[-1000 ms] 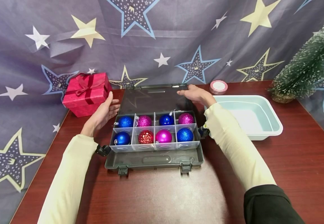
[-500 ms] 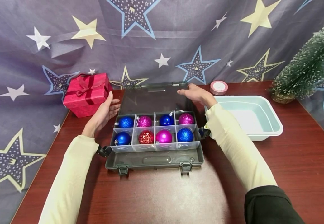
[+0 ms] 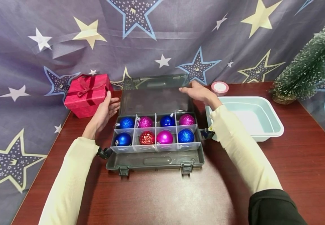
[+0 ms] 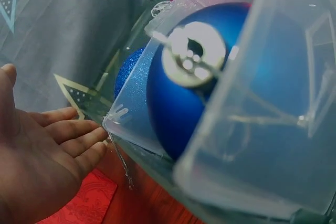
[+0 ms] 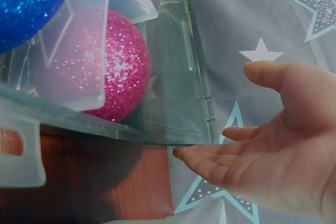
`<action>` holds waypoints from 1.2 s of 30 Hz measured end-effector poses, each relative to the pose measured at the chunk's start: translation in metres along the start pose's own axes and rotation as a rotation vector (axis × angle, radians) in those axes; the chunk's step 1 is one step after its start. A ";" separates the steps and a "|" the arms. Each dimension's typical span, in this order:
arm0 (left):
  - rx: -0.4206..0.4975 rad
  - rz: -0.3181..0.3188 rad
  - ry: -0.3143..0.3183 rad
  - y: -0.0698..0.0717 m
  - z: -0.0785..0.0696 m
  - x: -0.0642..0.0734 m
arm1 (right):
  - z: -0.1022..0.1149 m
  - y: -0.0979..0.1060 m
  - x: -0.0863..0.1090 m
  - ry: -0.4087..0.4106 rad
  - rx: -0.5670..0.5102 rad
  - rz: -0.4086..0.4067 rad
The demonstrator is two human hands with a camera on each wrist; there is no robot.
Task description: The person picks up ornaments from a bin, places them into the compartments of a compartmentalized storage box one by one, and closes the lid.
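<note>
A smoky clear plastic organizer case [image 3: 134, 161] lies on the table with its lid [image 3: 154, 101] tilted up at the back. Christmas balls sit singly in its compartments: blue, pink, and one red ball [image 3: 147, 137]. At the lid's right edge is my right hand [image 3: 201, 94]. In the right wrist view its fingers [image 5: 210, 165] stretch under the lid edge while the thumb stands apart. My left hand [image 3: 103, 112], fingers extended, is beside the case's left rear corner. A silver string [image 4: 122, 158] hangs from the case near those fingertips.
A red gift box [image 3: 86, 93] with a bow stands behind my left hand. On the right are a pale blue tub [image 3: 273, 125], a pink ribbon roll [image 3: 219, 87] and a small frosted tree [image 3: 306, 68]. Starry cloth [image 3: 173, 25] hangs behind the table.
The lid has risen from lying back to a steeper tilt, its far edge higher against the cloth. My right hand has moved up slightly with it. The left hand stays nearly in place.
</note>
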State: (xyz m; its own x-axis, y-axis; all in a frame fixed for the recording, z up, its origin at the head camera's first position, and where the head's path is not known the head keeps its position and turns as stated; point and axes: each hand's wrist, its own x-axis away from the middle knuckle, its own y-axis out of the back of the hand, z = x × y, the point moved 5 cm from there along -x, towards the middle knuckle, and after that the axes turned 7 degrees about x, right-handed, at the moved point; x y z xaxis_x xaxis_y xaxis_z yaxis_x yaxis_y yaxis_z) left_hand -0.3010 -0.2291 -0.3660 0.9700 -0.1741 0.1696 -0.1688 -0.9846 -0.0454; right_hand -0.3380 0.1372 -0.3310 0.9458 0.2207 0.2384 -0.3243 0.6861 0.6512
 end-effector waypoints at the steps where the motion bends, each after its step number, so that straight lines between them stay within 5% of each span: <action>1: 0.006 -0.003 -0.009 0.000 -0.001 0.000 | 0.001 0.001 0.001 0.006 0.003 -0.006; 24: 0.126 -0.063 -0.207 0.000 -0.009 0.027 | 0.006 0.011 0.044 0.107 -0.048 -0.196; 36: 0.161 -0.094 -0.202 -0.002 -0.013 0.043 | 0.004 0.010 0.070 0.162 -0.090 -0.224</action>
State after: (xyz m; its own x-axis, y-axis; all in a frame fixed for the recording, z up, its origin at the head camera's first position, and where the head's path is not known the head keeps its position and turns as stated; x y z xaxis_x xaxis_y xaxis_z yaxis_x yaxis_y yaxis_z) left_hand -0.2616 -0.2351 -0.3463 0.9981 -0.0592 -0.0185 -0.0617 -0.9784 -0.1974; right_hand -0.2751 0.1570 -0.3053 0.9867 0.1600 -0.0273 -0.1109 0.7876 0.6061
